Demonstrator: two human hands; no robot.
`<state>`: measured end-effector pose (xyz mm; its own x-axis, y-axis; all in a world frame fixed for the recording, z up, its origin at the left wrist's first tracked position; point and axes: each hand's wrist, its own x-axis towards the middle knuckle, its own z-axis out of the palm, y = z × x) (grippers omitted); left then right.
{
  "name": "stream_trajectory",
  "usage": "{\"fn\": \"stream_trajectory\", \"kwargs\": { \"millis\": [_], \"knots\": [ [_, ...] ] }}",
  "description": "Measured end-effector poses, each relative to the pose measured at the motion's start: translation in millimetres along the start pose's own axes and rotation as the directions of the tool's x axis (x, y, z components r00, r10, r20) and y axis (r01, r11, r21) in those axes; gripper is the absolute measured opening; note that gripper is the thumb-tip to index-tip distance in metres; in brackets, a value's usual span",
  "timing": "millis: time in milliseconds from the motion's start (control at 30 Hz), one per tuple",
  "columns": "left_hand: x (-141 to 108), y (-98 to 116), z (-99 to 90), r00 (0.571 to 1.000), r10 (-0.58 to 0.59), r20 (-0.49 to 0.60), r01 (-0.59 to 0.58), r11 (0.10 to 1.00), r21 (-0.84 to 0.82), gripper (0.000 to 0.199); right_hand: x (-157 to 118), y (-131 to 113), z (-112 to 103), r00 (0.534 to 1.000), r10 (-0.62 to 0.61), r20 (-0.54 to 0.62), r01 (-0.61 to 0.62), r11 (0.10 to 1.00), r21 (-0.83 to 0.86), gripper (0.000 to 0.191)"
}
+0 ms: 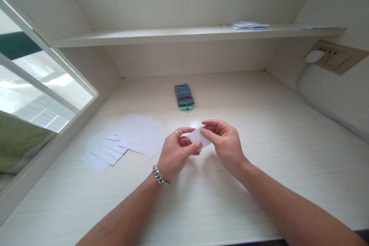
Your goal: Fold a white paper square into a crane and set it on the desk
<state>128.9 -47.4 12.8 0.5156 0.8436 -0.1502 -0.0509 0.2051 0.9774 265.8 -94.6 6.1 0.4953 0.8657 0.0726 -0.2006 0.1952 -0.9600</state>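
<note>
A small piece of white paper [199, 137] is held above the desk between both hands. My left hand [179, 149], with a ring and a chain bracelet, pinches its lower left side between thumb and fingers. On the upper right side, my right hand [226, 140] grips it between thumb and forefinger. Whether the paper is folded, I cannot tell. Left of my hands, loose white sheets of paper [138, 132] lie spread and overlapping on the desk.
Beyond my hands a phone-like, pixelated dark object with a green end [185, 97] lies on the desk [259, 207]. The shelf [161, 35] above carries a paper stack [249, 25]. At right, a white plug [314, 56] with a grey cable sits in a wall socket [340, 57].
</note>
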Motion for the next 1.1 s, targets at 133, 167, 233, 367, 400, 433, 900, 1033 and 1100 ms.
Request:
{"fn": "stream_trajectory", "kwargs": {
  "millis": [133, 167, 233, 367, 400, 433, 900, 1033, 1100],
  "knots": [
    [0.6, 2.6, -1.6, 0.999, -0.031, -0.017, 0.032, 0.999, 0.023, 0.051, 0.1, 0.4, -1.6, 0.999, 0.033, 0.04, -0.031, 0.999, -0.027, 0.027],
    [0.7, 3.4, -2.3, 0.999, -0.036, -0.016, 0.036, 0.999, 0.03, 0.052, 0.4, 0.1, -2.2, 0.996, 0.051, 0.069, -0.048, 0.998, -0.038, 0.03],
    [0.8, 5.1, -3.4, 0.999, -0.039, -0.014, 0.04, 0.999, 0.037, 0.054, 0.9, -0.9, -3.4, 0.984, 0.097, 0.148, -0.088, 0.994, -0.069, 0.036],
    [0.7, 6.4, -4.2, 0.999, -0.048, -0.009, 0.048, 0.998, 0.028, 0.053, 1.8, -1.5, -5.1, 0.974, 0.124, 0.188, -0.103, 0.988, -0.113, 0.035],
    [0.6, 6.0, -3.9, 0.998, -0.057, -0.002, 0.057, 0.998, 0.021, 0.051, 2.2, -1.2, -5.4, 0.979, 0.112, 0.168, -0.097, 0.99, -0.099, 0.034],
    [0.5, 5.4, -3.6, 0.998, -0.066, 0.004, 0.066, 0.998, 0.012, 0.049, 2.6, -0.7, -5.5, 0.984, 0.103, 0.146, -0.092, 0.993, -0.076, 0.033],
    [1.7, 5.0, -4.2, 0.996, -0.09, -0.019, 0.09, 0.996, 0.019, 0.036, 2.8, -0.7, -4.7, 0.991, 0.095, 0.095, -0.097, 0.995, 0.017, 0.034],
    [4.2, 0.8, -6.2, 0.994, -0.106, 0.025, 0.107, 0.993, -0.042, 0.029, 3.8, -0.4, -5.8, 0.991, 0.101, 0.089, -0.102, 0.995, 0.004, 0.034],
    [5.1, -0.6, -7.1, 0.996, -0.089, 0.029, 0.09, 0.994, -0.055, 0.031, 4.0, -0.4, -5.7, 0.989, 0.113, 0.093, -0.114, 0.993, 0.007, 0.035]
  ]
}}
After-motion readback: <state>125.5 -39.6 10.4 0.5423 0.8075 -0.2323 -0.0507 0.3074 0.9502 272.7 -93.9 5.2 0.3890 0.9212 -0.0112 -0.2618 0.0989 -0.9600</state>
